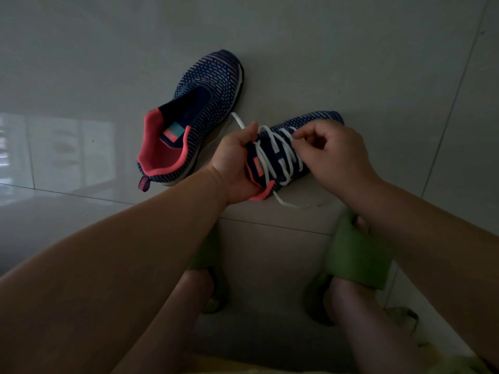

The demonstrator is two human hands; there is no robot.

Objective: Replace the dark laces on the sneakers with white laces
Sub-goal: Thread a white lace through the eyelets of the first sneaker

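Two bare hands work over one sneaker on a pale tiled floor. The left hand grips the near sneaker at its tongue and collar, fingers curled round the fabric and what looks like one free end of the white lace, which sticks up past the thumb. The right hand pinches a strand of that lace at the eyelets, fingertips closed on it. The lace appears soft, light and limp, best taken near its stiff tip for threading; the knit shoe looks light and flexible, so it needs steadying. Just beyond the left hand lies the second sneaker, with no lace. Count: two sneakers, one white lace visible, no dark laces in view. Below the hands, two green slippers on the person's feet.
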